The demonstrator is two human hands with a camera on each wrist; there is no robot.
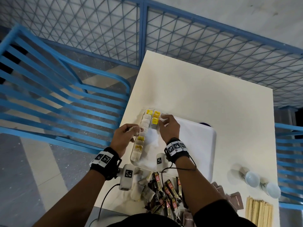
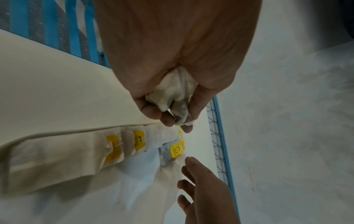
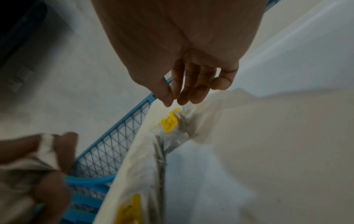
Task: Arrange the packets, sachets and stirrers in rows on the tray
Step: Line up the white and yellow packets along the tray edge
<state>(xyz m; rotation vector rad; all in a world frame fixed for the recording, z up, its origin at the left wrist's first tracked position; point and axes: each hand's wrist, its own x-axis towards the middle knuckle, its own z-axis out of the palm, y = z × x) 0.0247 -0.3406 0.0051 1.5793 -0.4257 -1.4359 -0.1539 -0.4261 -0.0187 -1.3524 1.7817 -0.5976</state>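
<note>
L hand (image 2: 172, 75) grips tea bags (image 2: 172, 94) over tray (image 1: 196, 145); R hand (image 1: 168, 126) fingers spread, touching row.

left hand (image 2: 172, 68) gripping tea bags (image 2: 172, 97)

We seem to be at a café or canteen seating corner, though the pictures do not settle which. A small cream square table (image 1: 205, 99) stands against a blue wire-mesh railing (image 1: 213, 38) running from 11 to 2 o'clock, with blue slatted metal chairs (image 1: 57, 89) at 9 and 3 o'clock on a tiled floor. At 5 o'clock on the table lie wooden stirrers (image 1: 259, 212), and at 6 o'clock a heap of drink sachets (image 1: 168, 194), stock that suits a drinks counter.
</note>
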